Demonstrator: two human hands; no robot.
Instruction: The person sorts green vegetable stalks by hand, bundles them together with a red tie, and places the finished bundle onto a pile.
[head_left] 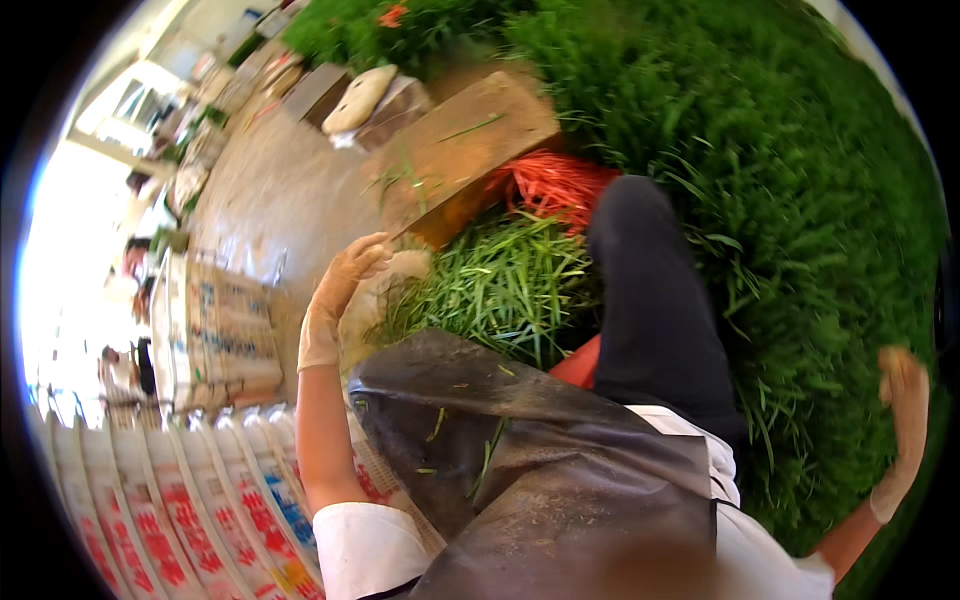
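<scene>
My left hand (352, 268), in a thin pale glove, is raised beside a wooden block (470, 140) with a flat top. Its fingers are stretched out and a little bent, and I see nothing in them. Just right of it lies a pile of cut green leafy stalks (510, 290), between my apron and the block. Far to the right, my right hand (905, 388), also gloved, is at the edge of a large heap of green stalks (800, 200). Blur hides how its fingers are set and whether they touch the stalks.
Red plastic ties (560, 185) lie in a bundle beside the block. A dark apron (560, 480) with leaf scraps covers my lap. White printed sacks (190, 510) or crates line the lower left, near a white basket (215, 330). A cushion (360, 98) sits farther off.
</scene>
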